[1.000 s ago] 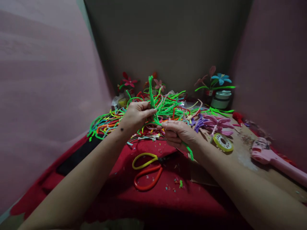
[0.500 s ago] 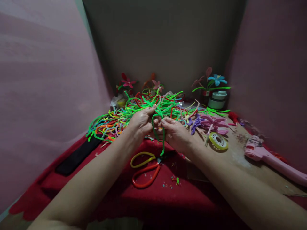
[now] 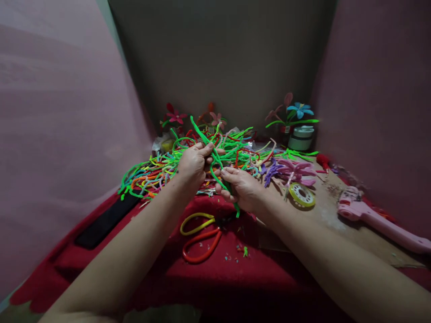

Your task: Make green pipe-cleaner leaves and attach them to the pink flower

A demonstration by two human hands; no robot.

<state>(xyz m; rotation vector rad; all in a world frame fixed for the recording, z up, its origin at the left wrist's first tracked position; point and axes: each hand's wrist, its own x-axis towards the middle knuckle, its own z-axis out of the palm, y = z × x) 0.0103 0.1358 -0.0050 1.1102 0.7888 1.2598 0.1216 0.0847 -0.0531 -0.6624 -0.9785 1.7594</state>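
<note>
Green pipe cleaners run slantwise between my two hands, over the front of the pile. My left hand pinches them near the middle, thumb on top, and their upper end sticks out toward the back left. Lower and to the right, my right hand grips the same strands, and a green tail hangs below its fingers. Part of the strands is hidden by the right fingers. Behind the hands lies a heap of many-coloured pipe cleaners, mostly green.
Scissors with yellow and red handles lie on the red cloth among small scraps. A black phone-like slab is at left. On the right are pink and purple pipe-cleaner flowers, a yellow tape roll and a pink tool.
The green strands went from a hanging loop to a stretched slanting line, their top end now pointing back left. My right hand has turned and moved slightly lower.
</note>
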